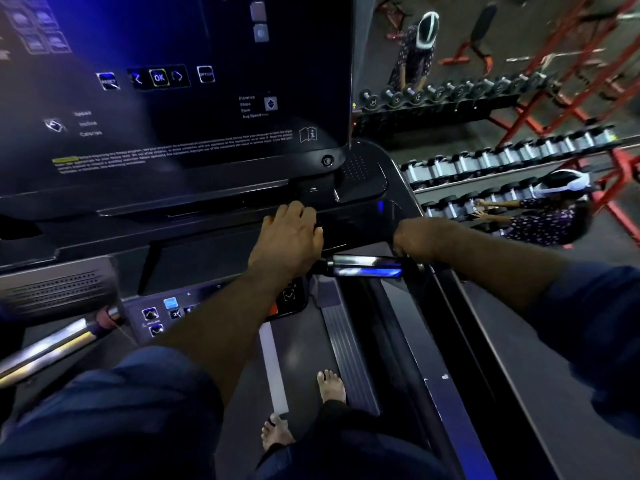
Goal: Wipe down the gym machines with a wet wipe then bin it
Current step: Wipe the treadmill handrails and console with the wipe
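Treadmill console (156,230) bears two hands: left hand (291,233) flat on it, right hand (415,237) curled beside one handlebar (363,266), grip unclear.

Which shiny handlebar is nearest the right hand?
The middle handlebar with the blue reflection, just beside the right hand; the other handlebar lies at the far left, untouched.

I logged the screen (173,98) at upper left, with the console ledge (207,220) just below it. The left hand (291,233) lay on that ledge, and the right hand (412,237) sat to its right, at the outer end of the short grip bar (363,266). The button panel (162,317) lay nearer me, left of the left forearm, both feet (332,386) stood on the treadmill deck (304,341) beneath, and two rows of dumbbells (502,157) ran beyond the machine on the right.
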The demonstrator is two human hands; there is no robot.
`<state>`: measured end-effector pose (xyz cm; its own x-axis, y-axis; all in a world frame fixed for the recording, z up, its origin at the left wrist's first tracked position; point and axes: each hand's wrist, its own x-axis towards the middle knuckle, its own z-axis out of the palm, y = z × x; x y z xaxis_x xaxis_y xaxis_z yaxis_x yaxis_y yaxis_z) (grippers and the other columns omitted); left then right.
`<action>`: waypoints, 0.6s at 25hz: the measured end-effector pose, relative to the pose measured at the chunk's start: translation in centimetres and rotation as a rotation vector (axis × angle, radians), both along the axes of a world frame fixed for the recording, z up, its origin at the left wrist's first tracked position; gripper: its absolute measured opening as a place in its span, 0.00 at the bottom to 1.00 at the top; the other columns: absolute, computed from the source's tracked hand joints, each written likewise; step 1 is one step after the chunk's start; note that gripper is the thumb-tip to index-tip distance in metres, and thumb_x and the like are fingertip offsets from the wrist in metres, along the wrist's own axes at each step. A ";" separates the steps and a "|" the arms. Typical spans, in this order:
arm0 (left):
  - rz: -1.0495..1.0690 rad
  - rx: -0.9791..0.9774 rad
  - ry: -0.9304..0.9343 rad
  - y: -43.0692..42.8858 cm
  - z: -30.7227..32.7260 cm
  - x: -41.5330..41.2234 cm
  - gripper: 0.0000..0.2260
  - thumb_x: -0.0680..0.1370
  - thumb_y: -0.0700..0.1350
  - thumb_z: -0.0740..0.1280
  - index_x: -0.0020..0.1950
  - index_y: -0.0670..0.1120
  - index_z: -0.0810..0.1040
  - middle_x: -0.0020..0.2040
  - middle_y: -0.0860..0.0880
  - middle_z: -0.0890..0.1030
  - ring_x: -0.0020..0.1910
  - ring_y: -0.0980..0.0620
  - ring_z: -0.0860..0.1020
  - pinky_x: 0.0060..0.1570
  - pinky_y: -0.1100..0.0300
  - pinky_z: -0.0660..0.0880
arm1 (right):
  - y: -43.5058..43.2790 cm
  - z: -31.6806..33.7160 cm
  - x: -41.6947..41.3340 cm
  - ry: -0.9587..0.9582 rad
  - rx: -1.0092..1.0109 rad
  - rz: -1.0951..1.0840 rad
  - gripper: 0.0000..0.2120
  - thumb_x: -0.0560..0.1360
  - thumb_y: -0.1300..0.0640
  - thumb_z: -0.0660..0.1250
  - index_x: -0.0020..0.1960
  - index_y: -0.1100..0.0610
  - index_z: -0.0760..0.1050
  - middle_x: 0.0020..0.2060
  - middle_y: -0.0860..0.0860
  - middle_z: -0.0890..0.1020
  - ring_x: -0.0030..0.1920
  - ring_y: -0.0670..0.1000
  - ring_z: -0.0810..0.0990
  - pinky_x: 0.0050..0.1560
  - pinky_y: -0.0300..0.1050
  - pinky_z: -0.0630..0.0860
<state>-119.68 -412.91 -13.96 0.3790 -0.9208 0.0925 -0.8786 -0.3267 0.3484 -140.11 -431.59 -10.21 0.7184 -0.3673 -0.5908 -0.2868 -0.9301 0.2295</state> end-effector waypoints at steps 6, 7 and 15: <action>-0.006 0.010 0.031 0.1 0.1 0.4 0.11 0.84 0.52 0.60 0.58 0.46 0.75 0.58 0.46 0.74 0.59 0.45 0.72 0.61 0.43 0.72 | 2.2 -1.8 -1.1 -0.013 -0.198 -0.006 0.16 0.84 0.58 0.56 0.63 0.58 0.79 0.60 0.59 0.80 0.61 0.64 0.82 0.57 0.55 0.78; -0.006 0.017 0.037 0.2 0.2 0.4 0.11 0.83 0.52 0.61 0.58 0.46 0.75 0.58 0.46 0.74 0.59 0.45 0.72 0.61 0.44 0.72 | 2.1 -2.0 -1.2 -0.037 -0.206 -0.028 0.15 0.84 0.59 0.56 0.64 0.58 0.79 0.61 0.58 0.80 0.62 0.63 0.81 0.58 0.54 0.78; 0.017 0.043 0.080 0.2 0.2 0.7 0.07 0.83 0.49 0.60 0.54 0.47 0.75 0.57 0.47 0.74 0.57 0.47 0.71 0.60 0.47 0.70 | 2.8 -3.0 -2.1 -0.116 -0.185 -0.084 0.16 0.83 0.59 0.56 0.64 0.55 0.80 0.62 0.54 0.81 0.66 0.57 0.77 0.69 0.53 0.71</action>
<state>-119.02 -412.71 -13.74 0.3997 -0.9164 0.0221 -0.8426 -0.3578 0.4025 -142.18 -428.79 -13.25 0.7399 -0.5227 -0.4236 -0.3954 -0.8472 0.3547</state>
